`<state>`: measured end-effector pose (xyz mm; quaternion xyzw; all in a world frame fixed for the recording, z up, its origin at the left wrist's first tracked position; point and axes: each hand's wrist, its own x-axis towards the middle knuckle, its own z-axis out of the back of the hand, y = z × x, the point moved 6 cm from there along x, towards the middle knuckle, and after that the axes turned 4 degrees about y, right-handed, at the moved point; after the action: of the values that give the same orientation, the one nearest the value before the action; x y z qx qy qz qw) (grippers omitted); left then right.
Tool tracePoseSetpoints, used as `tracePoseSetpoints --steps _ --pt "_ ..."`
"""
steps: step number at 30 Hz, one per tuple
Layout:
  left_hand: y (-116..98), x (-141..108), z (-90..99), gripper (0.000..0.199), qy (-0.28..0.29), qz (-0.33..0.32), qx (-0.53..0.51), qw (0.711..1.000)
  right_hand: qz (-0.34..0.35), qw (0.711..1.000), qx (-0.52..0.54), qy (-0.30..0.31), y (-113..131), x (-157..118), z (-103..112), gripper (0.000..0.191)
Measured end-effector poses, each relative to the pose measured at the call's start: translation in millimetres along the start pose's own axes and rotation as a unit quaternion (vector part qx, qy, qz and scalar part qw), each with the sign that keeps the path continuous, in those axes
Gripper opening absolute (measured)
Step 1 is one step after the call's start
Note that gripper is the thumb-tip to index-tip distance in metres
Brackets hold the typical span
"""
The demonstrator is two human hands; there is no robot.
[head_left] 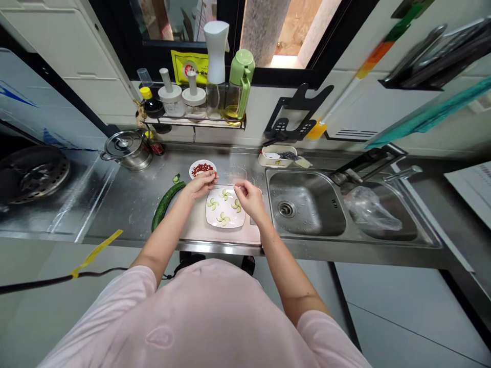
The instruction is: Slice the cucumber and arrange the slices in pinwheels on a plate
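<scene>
Delicately, over the plate of cucumber slices at twelve o'clock, right hand pinched closed, left hand half-curled beside the berry dish at eleven, anything held too small to tell.

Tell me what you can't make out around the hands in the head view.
All in the head view:
What the right hand pinches: its fingers cover it.
Whether the left hand holds anything: its fingers hide that.
The square plate's far right corner: the right hand covers it.
The red food on the small white plate: too small to identify.
The dark bits in the white tray: too small to identify.
</scene>
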<state>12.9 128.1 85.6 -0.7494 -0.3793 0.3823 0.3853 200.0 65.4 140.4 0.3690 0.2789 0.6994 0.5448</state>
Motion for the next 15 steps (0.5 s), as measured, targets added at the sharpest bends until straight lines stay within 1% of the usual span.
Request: tracePoseSetpoints --steps 4,7,11,15 --pt "-9.3 -12.9 -23.6 0.030 0.034 0.018 0.047 0.998 0.085 0.995 -0.040 0.022 24.3 17.4 2.5 0.022" --pt "-12.2 -18.6 -34.4 0.028 0.053 0.027 0.075 0.995 0.125 0.989 -0.068 0.041 31.2 22.7 -1.0 0.020" --pt "-8.5 -21.1 -39.2 0.025 0.073 0.038 0.091 0.992 0.146 0.984 -0.084 0.051 31.4 21.8 -6.8 0.018" --pt "-0.9 -20.0 -38.1 0.026 0.084 0.050 0.093 0.991 0.149 0.982 -0.103 0.052 29.7 19.0 -10.4 0.016"
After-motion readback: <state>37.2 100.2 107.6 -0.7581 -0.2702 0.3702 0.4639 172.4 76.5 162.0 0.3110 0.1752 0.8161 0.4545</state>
